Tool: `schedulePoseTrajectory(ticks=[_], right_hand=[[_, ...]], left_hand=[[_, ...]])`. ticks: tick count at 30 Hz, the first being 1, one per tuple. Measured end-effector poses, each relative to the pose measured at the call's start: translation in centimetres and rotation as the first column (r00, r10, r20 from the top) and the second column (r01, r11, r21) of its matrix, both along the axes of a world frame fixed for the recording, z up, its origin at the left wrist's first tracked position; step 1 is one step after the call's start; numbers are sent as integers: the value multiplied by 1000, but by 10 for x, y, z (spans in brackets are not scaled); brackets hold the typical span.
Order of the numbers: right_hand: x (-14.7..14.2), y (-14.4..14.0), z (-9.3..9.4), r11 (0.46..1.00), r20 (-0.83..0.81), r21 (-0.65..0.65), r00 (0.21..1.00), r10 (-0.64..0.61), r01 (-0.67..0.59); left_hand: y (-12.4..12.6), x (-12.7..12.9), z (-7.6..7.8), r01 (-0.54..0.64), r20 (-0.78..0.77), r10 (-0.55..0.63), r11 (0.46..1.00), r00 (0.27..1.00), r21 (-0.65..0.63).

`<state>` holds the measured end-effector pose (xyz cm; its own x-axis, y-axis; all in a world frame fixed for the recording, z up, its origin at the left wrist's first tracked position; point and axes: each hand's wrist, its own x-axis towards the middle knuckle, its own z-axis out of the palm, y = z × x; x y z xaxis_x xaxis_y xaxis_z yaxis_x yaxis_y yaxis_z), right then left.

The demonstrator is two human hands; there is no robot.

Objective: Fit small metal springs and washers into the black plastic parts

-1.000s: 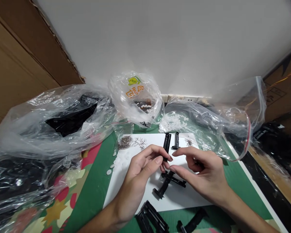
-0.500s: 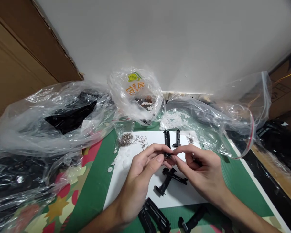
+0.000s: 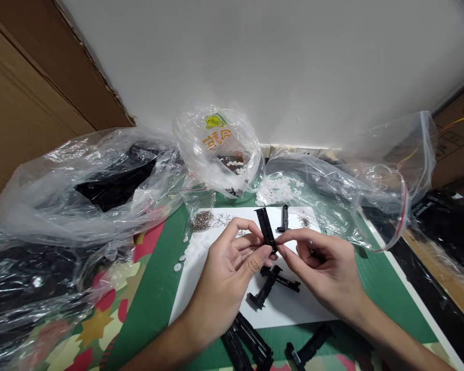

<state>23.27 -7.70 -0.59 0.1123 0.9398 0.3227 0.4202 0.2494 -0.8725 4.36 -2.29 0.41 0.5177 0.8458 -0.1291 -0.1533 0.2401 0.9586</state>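
Head view. Centre of frame: left hand (image 3: 226,273) pinched on the lower end of a slim black plastic bar (image 3: 266,230), thumb and fingers closed around it, bar tilted with its upper end toward the top of the frame. Right hand (image 3: 325,275) immediately right of it, thumb and forefinger pressed together at the same lower end of the bar, remaining fingers curled; whether anything small sits between them cannot be told. Beneath both hands: white sheet (image 3: 212,288) on a green mat (image 3: 158,278). Just below the fingertips, on the sheet: two crossed black pieces (image 3: 272,283). Upper edge of the sheet: another black piece (image 3: 284,219), pile of tiny metal parts (image 3: 201,220), scattered white washers (image 3: 185,255). Bottom edge: further black parts (image 3: 251,345). Upper centre: clear bag with orange print (image 3: 216,149); left: large clear bag with black contents (image 3: 88,190); right: zip bag with white discs (image 3: 332,190).
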Motion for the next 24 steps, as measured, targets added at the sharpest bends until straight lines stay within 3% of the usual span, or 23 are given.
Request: schedulePoseTrajectory(ticks=[8,24], right_hand=[[0,0,-3,996,-46,-81,998,32,-36],[-2,-1,-6,998,-40,-56,999,5,-8]], left_hand=[[2,-1,0,69,-36,-70,997,997,-29],[6,1,-2,94,-26,-95,995,995,-42]])
